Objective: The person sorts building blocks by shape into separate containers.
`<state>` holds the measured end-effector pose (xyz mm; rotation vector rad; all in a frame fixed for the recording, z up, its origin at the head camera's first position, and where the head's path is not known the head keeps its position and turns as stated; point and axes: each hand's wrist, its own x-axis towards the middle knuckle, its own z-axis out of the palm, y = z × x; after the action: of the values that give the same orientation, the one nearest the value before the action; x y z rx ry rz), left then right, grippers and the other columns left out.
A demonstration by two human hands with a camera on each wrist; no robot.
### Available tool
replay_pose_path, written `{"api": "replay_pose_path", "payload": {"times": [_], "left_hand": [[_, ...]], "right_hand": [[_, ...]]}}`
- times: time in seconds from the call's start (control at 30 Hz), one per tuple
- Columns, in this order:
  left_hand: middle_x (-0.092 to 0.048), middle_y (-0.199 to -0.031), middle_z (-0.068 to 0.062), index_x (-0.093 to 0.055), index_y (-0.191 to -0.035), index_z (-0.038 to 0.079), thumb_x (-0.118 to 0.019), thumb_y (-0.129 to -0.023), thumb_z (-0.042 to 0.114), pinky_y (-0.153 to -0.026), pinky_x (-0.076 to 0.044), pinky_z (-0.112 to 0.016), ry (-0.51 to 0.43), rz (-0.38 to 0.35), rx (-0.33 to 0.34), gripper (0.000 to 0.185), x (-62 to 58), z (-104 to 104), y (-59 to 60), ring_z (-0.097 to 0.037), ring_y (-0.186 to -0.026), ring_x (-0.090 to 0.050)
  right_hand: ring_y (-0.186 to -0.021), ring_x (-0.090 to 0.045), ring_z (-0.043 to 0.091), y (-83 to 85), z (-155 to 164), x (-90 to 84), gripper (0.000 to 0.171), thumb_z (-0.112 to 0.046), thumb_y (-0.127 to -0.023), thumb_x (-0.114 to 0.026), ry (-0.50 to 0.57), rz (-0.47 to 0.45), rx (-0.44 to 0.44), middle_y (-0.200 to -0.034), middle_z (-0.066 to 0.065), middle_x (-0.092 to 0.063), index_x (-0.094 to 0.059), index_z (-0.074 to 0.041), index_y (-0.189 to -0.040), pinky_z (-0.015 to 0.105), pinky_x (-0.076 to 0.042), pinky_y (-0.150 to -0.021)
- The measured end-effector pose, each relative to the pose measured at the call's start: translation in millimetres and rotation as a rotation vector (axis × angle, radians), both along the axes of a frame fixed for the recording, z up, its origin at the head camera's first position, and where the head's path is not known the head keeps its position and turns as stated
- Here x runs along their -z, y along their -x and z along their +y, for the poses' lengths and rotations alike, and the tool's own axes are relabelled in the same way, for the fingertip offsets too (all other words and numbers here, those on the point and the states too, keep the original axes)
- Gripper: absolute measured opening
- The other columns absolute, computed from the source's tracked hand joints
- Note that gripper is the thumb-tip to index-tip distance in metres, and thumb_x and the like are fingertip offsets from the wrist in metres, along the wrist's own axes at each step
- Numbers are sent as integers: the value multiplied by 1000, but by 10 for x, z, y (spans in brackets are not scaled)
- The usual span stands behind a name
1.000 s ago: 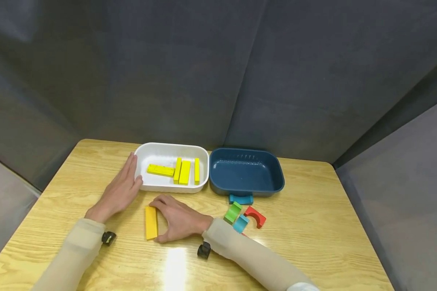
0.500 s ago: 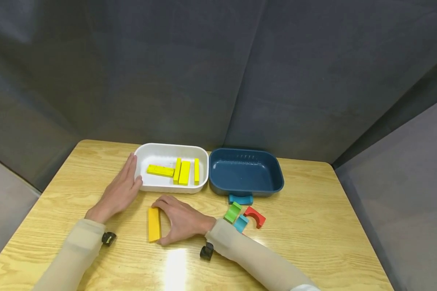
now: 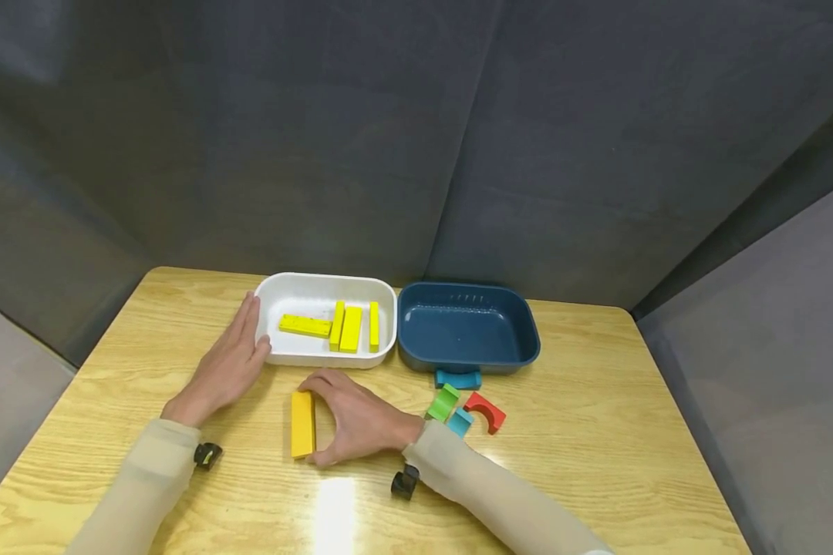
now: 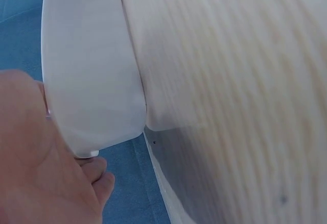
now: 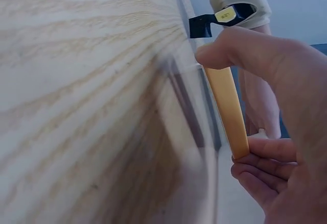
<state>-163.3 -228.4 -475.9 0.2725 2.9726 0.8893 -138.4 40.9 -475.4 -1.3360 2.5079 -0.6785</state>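
My right hand (image 3: 361,418) pinches a long yellow-orange block (image 3: 301,425) by its two ends, thumb at the near end and fingers at the far end. The right wrist view shows that block (image 5: 226,106) on edge above the table, its reflection on the wood below. Straight fingers of my left hand (image 3: 224,368) lie along the left wall of a white tray (image 3: 298,359), thumb by its front corner. In the left wrist view the palm (image 4: 41,157) is against the tray's outer wall (image 4: 92,71). Several yellow blocks (image 3: 350,329) lie inside the tray.
A dark blue tray (image 3: 468,364) stands right beside the white one. In front of it lie a blue arch block (image 3: 458,380), a green one (image 3: 444,401), a light blue one (image 3: 460,422) and a red one (image 3: 486,412). A dark curtain (image 3: 319,154) hangs behind the table.
My right hand has moved to the right with the yellow-orange block, which it pinches throughout. The left hand stays against the white tray.
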Motion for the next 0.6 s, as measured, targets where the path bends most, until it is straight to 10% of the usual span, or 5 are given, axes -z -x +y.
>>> {"api": "replay_pose_path", "payload": {"times": [0.6], "left_hand": [[20,-178,-5,10,-171,7,-29,-115,35,-129,-16,-65,5,6,-5,73,22,-10,17,-42,-165,-2]], "right_hand": [[-139,-47,12,-44,170,-191,99,-47,-74,-97,49,12,40,-156,1,-46,-49,-12,-154,25,-42,-119]]}}
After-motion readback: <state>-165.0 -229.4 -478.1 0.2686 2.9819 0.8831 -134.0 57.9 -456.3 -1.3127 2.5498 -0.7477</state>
